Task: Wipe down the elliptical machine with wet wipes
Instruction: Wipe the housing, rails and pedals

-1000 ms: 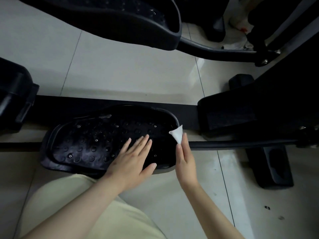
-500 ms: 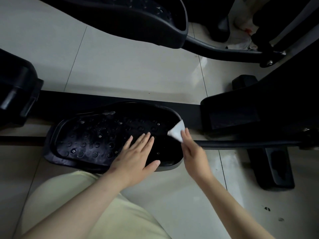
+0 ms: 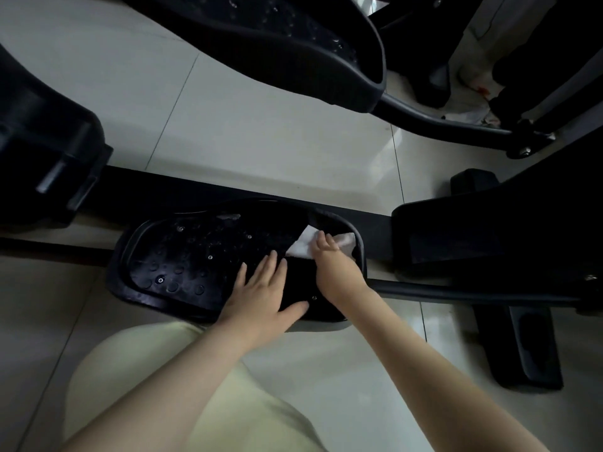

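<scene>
The near pedal (image 3: 195, 265) of the elliptical machine is a long, rounded tray of black moulded plastic with a raised lip all round; its tread is matt and dotted with small round studs and a few bright screw heads. The wet wipe (image 3: 302, 246) is a thin white sheet, creased and partly unfolded, lying on the far right end of that pedal just inside the lip. The right hand (image 3: 336, 269) comes in from the near right and lies on top of the wipe, its fingers (image 3: 323, 240) held close together and pressing the sheet onto the tread; the thumb is hidden. White shows on both sides of those fingers. The left hand (image 3: 261, 295) rests palm down on the near right part of the same pedal, its fingers straight and slightly spread, the thumb stretched out to the right, just beside the right wrist. A smooth black bar (image 3: 456, 290) runs right from under the pedal, and a flat black beam (image 3: 195, 187) crosses behind it. The far pedal (image 3: 293, 50), of the same studded black plastic with a glossy curved rim, hangs across the top. The floor (image 3: 261, 141) is pale glossy tile with thin dark joints. A knee in pale yellow cloth (image 3: 156, 370) fills the near left corner
</scene>
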